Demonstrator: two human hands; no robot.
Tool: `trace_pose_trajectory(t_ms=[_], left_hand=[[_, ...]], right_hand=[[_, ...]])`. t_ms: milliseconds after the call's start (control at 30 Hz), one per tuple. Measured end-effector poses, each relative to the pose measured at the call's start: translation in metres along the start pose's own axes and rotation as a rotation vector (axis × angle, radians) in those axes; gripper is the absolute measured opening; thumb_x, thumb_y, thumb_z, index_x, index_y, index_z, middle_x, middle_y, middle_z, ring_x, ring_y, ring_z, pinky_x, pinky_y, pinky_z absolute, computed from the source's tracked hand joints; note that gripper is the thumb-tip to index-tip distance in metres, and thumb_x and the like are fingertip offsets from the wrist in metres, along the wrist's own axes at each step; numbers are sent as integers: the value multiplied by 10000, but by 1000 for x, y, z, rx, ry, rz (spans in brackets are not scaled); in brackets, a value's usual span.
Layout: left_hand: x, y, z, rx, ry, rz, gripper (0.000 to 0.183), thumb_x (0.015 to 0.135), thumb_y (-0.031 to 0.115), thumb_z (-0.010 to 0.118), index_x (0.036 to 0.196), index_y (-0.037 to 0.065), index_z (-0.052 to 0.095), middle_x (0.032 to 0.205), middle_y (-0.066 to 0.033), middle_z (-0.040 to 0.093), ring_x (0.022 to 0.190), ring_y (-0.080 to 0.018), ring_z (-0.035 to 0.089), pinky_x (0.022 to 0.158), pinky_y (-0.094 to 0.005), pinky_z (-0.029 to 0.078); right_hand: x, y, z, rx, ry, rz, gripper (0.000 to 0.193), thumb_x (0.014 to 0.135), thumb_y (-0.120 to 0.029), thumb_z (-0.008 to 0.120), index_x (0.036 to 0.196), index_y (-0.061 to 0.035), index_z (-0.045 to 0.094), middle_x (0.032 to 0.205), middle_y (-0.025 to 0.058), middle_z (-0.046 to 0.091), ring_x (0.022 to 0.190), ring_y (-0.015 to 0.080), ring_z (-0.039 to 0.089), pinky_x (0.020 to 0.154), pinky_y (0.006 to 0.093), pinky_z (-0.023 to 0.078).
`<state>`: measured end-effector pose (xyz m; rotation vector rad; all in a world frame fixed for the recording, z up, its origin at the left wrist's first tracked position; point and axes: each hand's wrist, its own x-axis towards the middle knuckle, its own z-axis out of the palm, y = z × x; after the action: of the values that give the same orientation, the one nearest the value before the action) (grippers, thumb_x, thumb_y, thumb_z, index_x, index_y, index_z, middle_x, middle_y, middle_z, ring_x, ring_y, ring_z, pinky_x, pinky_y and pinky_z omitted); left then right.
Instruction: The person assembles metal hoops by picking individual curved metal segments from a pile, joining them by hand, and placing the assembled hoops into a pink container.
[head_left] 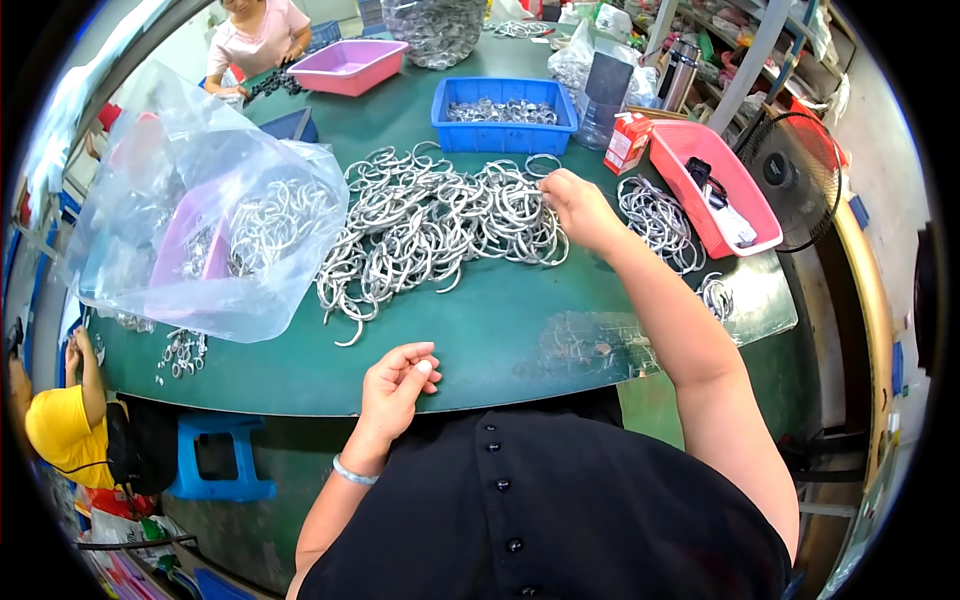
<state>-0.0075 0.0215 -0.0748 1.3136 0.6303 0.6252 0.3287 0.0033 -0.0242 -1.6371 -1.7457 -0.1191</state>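
Note:
A wide heap of silver-grey curved metal rings (430, 215), many looking like open bangles, lies tangled on the green table (480, 350). At the heap's right edge my right hand (582, 208) has thumb and fingers pinched together on a ring; the fingertips are partly hidden. My left hand (397, 388) hovers by the table's near edge, apart from the heap. Its fingers are curled in with the thumb against them, and whatever they hold, if anything, does not show. To the right of my right hand sits a smaller bunch of rings (660, 225).
Behind the heap stands a blue bin (505, 140) of small metal parts. A clear plastic bag (230, 300) spreads over the left side. On the right are a pink basket (735, 243), a red-and-white carton (628, 143) and a fan (790, 175). Two people work nearby.

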Motion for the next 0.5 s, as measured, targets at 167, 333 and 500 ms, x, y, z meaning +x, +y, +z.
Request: trace_pose_trajectory(t_ms=[167, 333, 500], left_hand=[[0, -1, -2, -6, -5, 5, 218, 846, 55, 516, 1049, -18, 539, 863, -83, 582, 729, -119, 568, 628, -225, 478], [-1, 0, -1, -13, 2, 6, 219, 844, 55, 518, 1050, -17, 540, 857, -81, 582, 726, -119, 568, 627, -223, 478], [-1, 0, 0, -4, -1, -3, 218, 845, 53, 516, 1050, -17, 539, 856, -78, 581, 725, -121, 569, 626, -222, 478]], right_hand=[[-5, 1, 2, 62, -3, 79, 79, 777, -43, 530, 852, -20, 523, 826, 141, 525, 754, 333, 537, 645, 374, 434], [-12, 3, 11, 138, 49, 133, 73, 781, -33, 522, 849, -13, 503, 797, 150, 524, 734, 330, 530, 639, 360, 429], [-16, 7, 17, 176, 87, 238, 65, 779, -27, 508, 838, -2, 495, 793, 167, 521, 739, 344, 525, 642, 376, 426]])
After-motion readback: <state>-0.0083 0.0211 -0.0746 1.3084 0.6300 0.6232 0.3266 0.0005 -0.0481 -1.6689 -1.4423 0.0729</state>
